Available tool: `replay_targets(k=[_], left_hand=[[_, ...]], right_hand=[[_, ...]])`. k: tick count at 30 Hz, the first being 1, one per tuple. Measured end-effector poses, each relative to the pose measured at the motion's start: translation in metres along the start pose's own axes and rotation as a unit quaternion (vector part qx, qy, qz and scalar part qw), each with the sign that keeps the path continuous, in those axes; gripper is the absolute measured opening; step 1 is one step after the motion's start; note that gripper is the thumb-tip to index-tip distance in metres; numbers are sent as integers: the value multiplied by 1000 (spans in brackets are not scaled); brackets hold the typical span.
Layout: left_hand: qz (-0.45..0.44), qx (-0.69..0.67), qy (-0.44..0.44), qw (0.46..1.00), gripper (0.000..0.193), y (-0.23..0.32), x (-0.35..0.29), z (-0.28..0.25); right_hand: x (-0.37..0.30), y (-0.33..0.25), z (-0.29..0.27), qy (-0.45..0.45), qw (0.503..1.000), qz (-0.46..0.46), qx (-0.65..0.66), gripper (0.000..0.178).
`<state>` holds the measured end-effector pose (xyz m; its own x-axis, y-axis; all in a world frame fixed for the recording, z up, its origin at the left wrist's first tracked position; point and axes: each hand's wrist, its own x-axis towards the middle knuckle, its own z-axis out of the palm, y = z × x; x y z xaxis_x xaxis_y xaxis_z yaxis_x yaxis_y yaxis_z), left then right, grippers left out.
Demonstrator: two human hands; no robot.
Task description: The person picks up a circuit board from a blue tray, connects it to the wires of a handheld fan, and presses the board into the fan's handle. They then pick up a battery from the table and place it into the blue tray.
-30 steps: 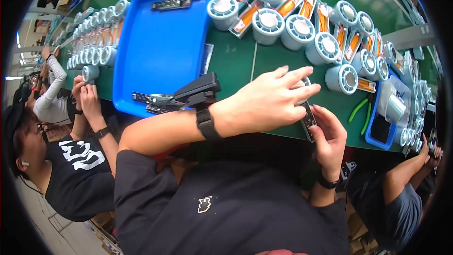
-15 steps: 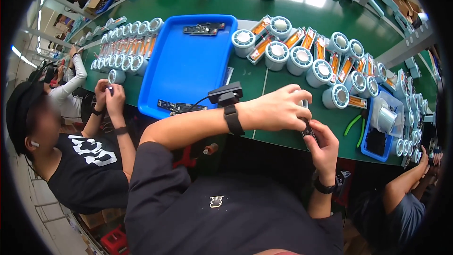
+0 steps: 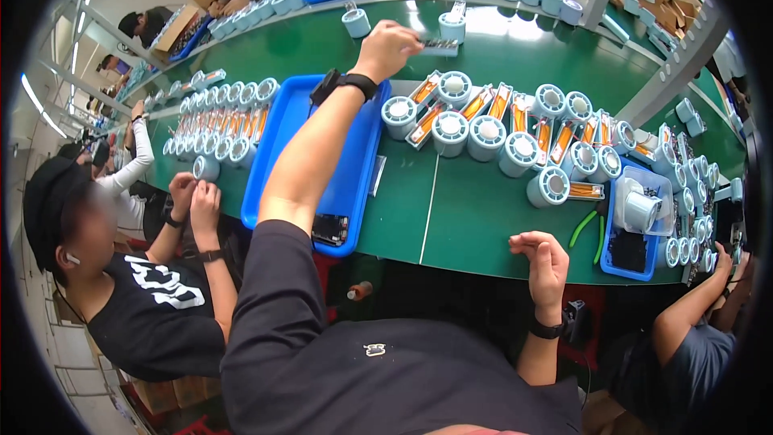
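My left hand [image 3: 390, 47] reaches over the far end of the blue tray [image 3: 370, 153]. Its fingers are pinched on the end of a narrow light-blue strip with a dark circuit board [image 3: 440, 47] on it. Just behind that strip stands a light-blue cup-shaped part [image 3: 452, 28] with a bracket on top. Near the front edge of the green table [image 3: 475, 225], my right hand [image 3: 544, 267] is raised with loosely curled fingers and the thumb apart, and nothing shows in it. Dark circuit boards [image 3: 330, 229] lie in the tray's near end; my left arm covers much of the rest.
Rows of light-blue round housings [image 3: 487, 138] with orange-wound brackets line the table to the right. Green-handled pliers [image 3: 592, 229] lie beside a small blue tray [image 3: 630, 266]. At the left a co-worker [image 3: 153, 298] handles a small part; another person's arm [image 3: 692, 306] is at the right.
My hands have parted. The left has swung far forward with the strip, while the right has stayed near the table edge and let go of the dark piece. The view has tilted upward.
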<state>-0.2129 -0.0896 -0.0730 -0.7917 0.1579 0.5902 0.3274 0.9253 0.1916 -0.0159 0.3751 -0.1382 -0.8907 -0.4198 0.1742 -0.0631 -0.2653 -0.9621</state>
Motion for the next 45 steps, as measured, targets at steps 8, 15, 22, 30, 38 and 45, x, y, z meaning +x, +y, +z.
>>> replay_targets(k=[8, 15, 22, 30, 38, 45], left_hand=[[-43, 172, -213, 961, 35, 90, 2, -51], [-203, -62, -444, 871, 91, 110, -40, -87], [-194, -506, -169, 823, 85, 87, -65, -95], [238, -163, -295, 911, 52, 226, -100, -65], [155, -232, -183, 943, 45, 188, -88, -80], [-53, 63, -150, 985, 26, 19, -115, -88]], right_hand=[[-9, -5, 0, 29, 999, 8, -33, 34], [-6, -9, 1, 10, 999, 12, -39, 26], [-6, -12, 3, 5, 999, 10, -48, 19], [-9, -8, 2, 14, 998, 21, -58, 20], [-14, -8, 15, 2, 987, -5, -163, 16], [-9, -12, 14, -6, 989, 5, -148, 16]])
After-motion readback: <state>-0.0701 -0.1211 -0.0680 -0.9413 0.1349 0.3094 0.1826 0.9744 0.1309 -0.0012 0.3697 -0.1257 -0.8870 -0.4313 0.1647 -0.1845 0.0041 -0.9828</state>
